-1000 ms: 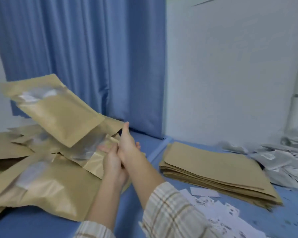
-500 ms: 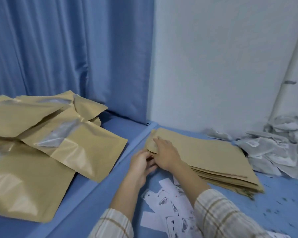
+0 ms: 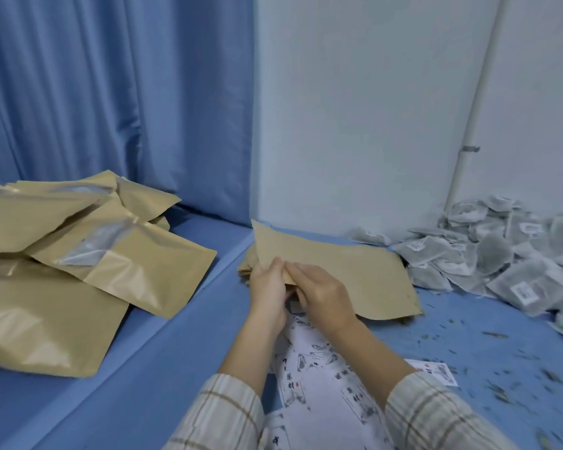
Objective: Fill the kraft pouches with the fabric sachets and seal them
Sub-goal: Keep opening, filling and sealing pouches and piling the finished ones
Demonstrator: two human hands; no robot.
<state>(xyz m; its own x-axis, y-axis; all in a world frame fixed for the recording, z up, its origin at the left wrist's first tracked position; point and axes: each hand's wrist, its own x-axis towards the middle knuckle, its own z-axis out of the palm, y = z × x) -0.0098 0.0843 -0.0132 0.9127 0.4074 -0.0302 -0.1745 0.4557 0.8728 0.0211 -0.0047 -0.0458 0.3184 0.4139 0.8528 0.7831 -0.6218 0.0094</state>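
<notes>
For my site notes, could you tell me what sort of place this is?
Probably a small hand-packing workstation: filled kraft pouches piled left, flat empty pouches stacked centre, fabric sachets heaped right.

Blue surface (image 3: pixel 182 368) w/ filled pouches (image 3: pixel 78 271), flat pouch stack (image 3: pixel 355 274), sachets (image 3: pixel 507 254), printed cards (image 3: pixel 325 378).

Both hands, left (image 3: pixel 267 287) and right (image 3: pixel 322 295), apparently pinching, grip close together.

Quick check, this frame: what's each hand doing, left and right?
Left hand: grips the top empty kraft pouch at its near corner.
Right hand: pinches the same pouch's edge.
</notes>
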